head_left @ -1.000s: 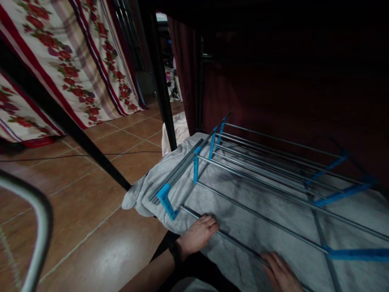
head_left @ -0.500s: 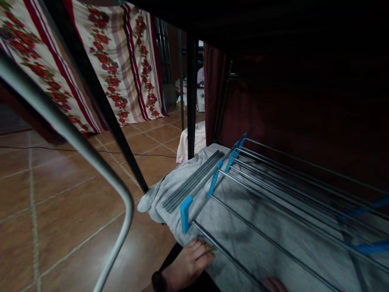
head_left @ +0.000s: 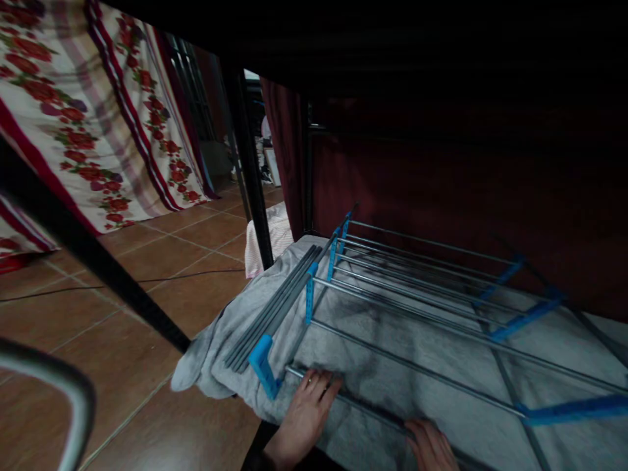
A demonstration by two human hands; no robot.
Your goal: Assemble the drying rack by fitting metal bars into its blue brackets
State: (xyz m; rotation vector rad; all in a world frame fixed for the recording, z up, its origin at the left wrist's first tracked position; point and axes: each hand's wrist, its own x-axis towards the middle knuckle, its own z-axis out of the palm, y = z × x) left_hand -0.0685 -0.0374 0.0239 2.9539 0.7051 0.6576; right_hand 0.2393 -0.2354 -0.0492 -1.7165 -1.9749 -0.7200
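Observation:
A rack of grey metal rods with blue plastic brackets lies on the bed's grey blanket point(head_left: 392, 347). My left hand point(head_left: 308, 409) has its fingers curled over the nearest metal rod point(head_left: 366, 407), close to its left end. Farther right along that rod, my right hand point(head_left: 430, 446) is also closed on it, partly cut off by the bottom edge. The rod's left end is beside a tilted blue corner bracket point(head_left: 265, 366); whether it sits in the bracket I cannot tell. Another blue bracket point(head_left: 309, 296) stands farther back, with rods running right from it.
Several loose grey rods point(head_left: 275, 311) lie side by side left of the rack. Dark bed posts point(head_left: 252, 170) and a low dark overhead frame enclose the space. A bent pale tube point(head_left: 81, 386) stands at lower left. A floral curtain point(head_left: 83, 124) hangs beyond the tiled floor.
My view has swung to the right. My left hand has moved onto the near rod, and my right hand has come further into view, gripping it. The blue corner bracket leans more.

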